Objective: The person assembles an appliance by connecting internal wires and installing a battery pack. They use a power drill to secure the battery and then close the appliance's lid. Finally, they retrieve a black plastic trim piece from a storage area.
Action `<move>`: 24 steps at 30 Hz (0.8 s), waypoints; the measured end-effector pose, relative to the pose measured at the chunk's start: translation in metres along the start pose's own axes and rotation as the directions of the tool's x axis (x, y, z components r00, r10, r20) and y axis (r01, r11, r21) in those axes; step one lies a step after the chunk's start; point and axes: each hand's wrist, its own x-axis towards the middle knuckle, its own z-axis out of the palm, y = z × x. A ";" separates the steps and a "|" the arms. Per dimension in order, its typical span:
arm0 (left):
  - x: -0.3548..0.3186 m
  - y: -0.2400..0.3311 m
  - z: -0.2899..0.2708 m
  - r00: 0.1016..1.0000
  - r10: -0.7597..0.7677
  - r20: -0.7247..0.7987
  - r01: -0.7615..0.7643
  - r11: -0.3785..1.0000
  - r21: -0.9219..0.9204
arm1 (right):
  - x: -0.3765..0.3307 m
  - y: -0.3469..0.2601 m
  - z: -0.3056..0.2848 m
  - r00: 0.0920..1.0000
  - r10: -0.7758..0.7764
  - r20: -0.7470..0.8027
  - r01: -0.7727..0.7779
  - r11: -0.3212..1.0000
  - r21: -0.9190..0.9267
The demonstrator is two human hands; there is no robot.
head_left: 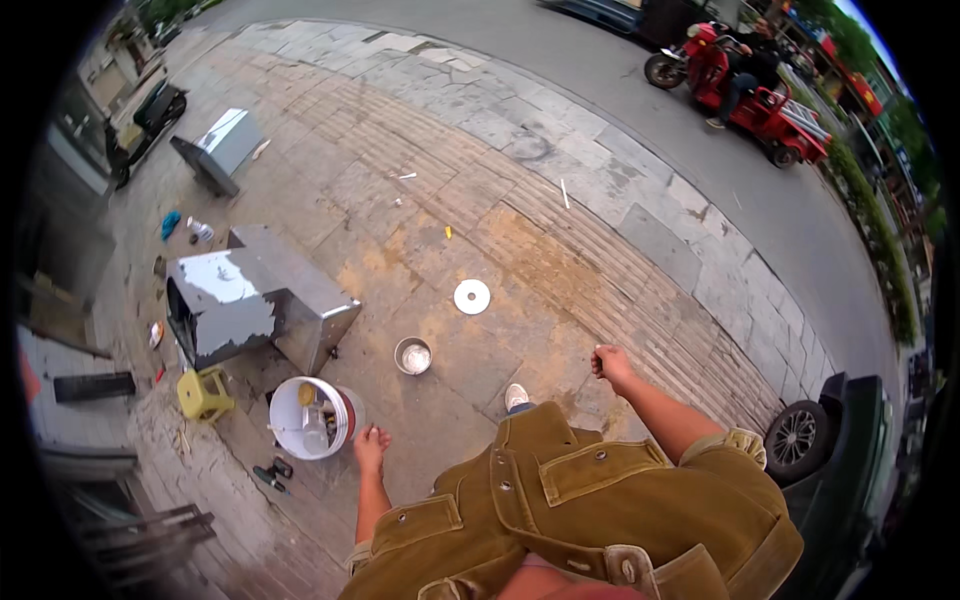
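My left hand (371,446) hangs beside the white bucket (347,425), apart from it, with loosely bent fingers that look apart and nothing visible in them. Out to the right over the paving, my right hand (611,365) is closed in a fist; I see nothing in it. Inside the bucket are several containers and small items that I cannot make out singly. Ahead between my hands stands a small round metal bowl (413,356) with whitish stuff in it. Farther off lies a flat white disc (472,296) with a hole in its middle.
At left are a large bent sheet-metal housing (250,290), a yellow stool (205,395) and a cordless drill (270,474). Another metal box (220,150) stands beyond. A parked vehicle's wheel (797,441) is at right. Somebody sits on a red three-wheeler (745,85) on the road.
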 end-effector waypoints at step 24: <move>-0.294 -0.265 -0.554 0.618 -0.328 -0.715 -0.064 0.885 -0.461 | -0.317 0.109 0.701 0.565 0.333 0.755 0.289 0.777 -0.560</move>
